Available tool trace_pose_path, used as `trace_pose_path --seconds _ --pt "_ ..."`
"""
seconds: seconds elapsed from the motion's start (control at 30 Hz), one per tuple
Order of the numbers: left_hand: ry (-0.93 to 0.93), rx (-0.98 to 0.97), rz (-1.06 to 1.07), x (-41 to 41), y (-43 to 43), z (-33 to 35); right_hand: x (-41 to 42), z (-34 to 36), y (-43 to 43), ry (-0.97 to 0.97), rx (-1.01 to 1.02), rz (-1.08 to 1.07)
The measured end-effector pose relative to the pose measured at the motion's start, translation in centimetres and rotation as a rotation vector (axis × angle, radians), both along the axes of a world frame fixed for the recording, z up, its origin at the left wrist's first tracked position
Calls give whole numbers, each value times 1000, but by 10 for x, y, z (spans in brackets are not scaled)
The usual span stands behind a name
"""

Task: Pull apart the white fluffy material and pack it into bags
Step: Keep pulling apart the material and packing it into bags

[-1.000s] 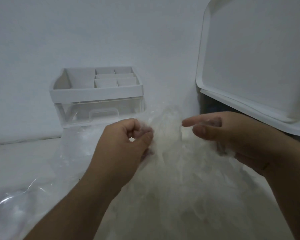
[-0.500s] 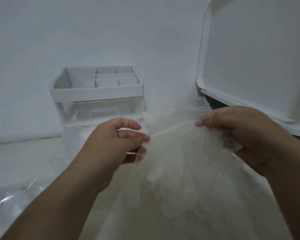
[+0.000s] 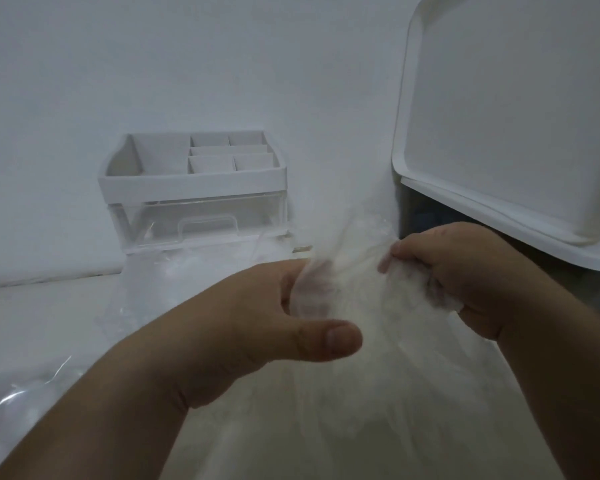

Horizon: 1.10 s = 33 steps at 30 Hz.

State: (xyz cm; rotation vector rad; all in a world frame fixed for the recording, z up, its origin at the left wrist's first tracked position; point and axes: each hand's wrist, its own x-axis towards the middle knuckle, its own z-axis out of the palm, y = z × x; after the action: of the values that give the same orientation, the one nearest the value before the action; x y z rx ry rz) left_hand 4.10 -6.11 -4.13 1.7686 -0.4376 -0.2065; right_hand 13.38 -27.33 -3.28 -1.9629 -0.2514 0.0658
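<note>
White wall behind, pale tabletop below. Between both sets of curled fingers the white fluffy material point(image 3: 357, 306) is gripped, left hand point(image 3: 257, 323) and right hand point(image 3: 465, 271) opposed, presumably so it can be torn. Clear bag point(image 3: 187, 271) is kept just beyond the fingertips, organizer point(image 3: 194, 188) farther back.

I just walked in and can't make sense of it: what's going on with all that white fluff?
A person is packing white fluffy material into a clear plastic bag. The left hand and the right hand each grip one side of the bag's top, with the fluff bulging below them. More clear plastic lies at lower left. A white desk organizer stands against the wall, and a white tray leans at the right.
</note>
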Motion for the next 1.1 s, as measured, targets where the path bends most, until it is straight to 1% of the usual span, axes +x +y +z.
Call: trace_pose_path --seconds 0.03,0.1,0.17,0.2,0.27,0.37,0.4,0.43,0.47,0.5,0.6,0.63,0.73,0.83,0.93,1.0,1.1 --pt "-8 13 101 0 -4 -1 -1 0 0 -12 3 3" --pt "-35 30 403 6 -14 -8 -4 0 0 -5 54 65" --pt "8 -90 603 10 -22 -11 -8 3 1 32 103 170" --pt "46 -175 657 12 -23 -12 -9 4 1 49 97 220" --pt "99 -308 724 14 -20 -10 -8 5 -1 41 0 263" --pt "102 -397 803 17 -9 -6 -3 5 -9 -51 -185 123" --pt "100 -418 812 18 -6 -6 -3 6 -11 -75 -194 79" --pt "99 -435 812 18 -4 -5 -2 6 -14 -84 -162 70" --pt "99 -443 806 18 -3 -5 -3 6 -15 -75 -118 92" --pt "100 -444 798 19 -3 -5 -5 7 -15 -70 -117 131" --pt "102 -429 746 19 -4 -7 -6 3 -8 -91 -275 267" --pt "105 -420 718 18 -5 -7 -7 1 -3 -89 -280 295" --pt "110 -405 656 17 -5 -7 -6 -5 5 -58 -224 272" --pt "98 -391 668 17 -1 -8 -3 -3 -2 -24 -197 290" --pt "99 -338 649 18 1 -8 -2 2 -10 -23 -210 291" --pt "95 -288 615 17 -2 -8 -3 3 -9 -40 -143 306" --pt "43 -187 615 16 -6 -12 -5 0 -1 -127 -149 344"
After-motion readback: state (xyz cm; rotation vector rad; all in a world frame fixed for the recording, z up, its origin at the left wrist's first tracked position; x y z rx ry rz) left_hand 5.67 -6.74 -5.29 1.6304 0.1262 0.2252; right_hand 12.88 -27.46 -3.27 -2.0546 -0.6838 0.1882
